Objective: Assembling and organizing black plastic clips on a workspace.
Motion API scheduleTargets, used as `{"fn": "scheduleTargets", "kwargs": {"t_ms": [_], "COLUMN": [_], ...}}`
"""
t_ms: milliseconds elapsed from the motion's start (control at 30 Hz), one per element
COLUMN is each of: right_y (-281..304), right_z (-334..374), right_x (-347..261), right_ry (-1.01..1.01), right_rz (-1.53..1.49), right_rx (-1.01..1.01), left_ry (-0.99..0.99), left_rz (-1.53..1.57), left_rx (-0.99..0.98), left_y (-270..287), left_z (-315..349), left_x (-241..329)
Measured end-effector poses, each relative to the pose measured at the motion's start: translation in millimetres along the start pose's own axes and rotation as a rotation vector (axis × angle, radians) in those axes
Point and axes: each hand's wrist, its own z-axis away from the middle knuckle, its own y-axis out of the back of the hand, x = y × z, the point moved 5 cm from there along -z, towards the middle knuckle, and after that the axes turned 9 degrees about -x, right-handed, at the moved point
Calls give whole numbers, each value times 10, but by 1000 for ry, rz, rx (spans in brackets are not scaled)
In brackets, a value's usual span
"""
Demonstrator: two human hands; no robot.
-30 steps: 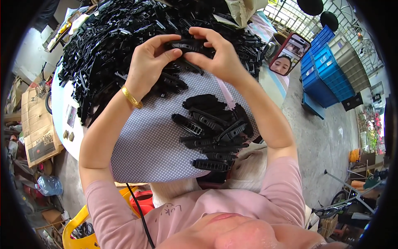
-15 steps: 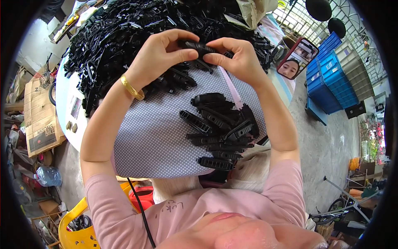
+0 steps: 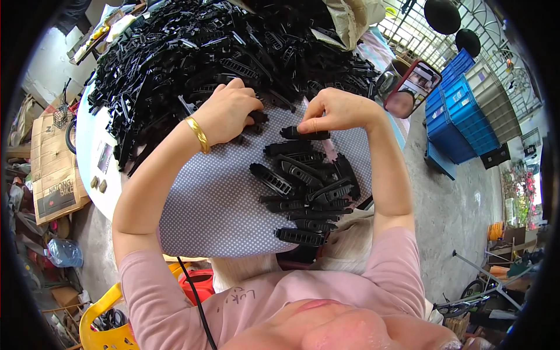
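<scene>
At the near edge of a big heap of black plastic parts [image 3: 169, 64], my left hand [image 3: 230, 111], with a gold bangle at its wrist, has its fingers curled on a black part [image 3: 258, 119]. Most of that part is hidden by the fingers. My right hand [image 3: 341, 111] pinches the end of a long, slotted black plastic piece [image 3: 291, 133] between thumb and fingers, low over the table. Just nearer to me lies a loose group of similar assembled-looking pieces [image 3: 294, 169], several of them overlapping.
The round table wears a grey dotted cloth [image 3: 204, 216]. A phone [image 3: 415, 84] stands at the right beside a metal pot [image 3: 392, 79]. Blue crates [image 3: 452, 125] stand on the floor to the right. A yellow chair [image 3: 99, 318] and flattened cardboard [image 3: 55, 169] are at left.
My hands have parted and come nearer. The black piece they both held is now in my right hand, lowered toward the group; my left hand has gone down to the heap's edge.
</scene>
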Motion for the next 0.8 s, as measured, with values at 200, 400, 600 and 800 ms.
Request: {"fn": "scheduleTargets", "kwargs": {"t_ms": [200, 400, 600, 800], "right_y": [571, 888, 946, 840], "right_z": [99, -169, -374, -143], "right_x": [344, 947, 1022, 626], "right_ry": [-110, -552, -740, -222], "right_rz": [187, 544, 574, 598], "right_rx": [836, 925, 796, 1171], "left_ry": [7, 27, 51, 122], "left_rz": [179, 1022, 1334, 1824], "left_rx": [187, 306, 280, 272], "left_y": [70, 131, 61, 43], "left_z": [-66, -85, -81, -82], "left_x": [-77, -275, -268, -310]}}
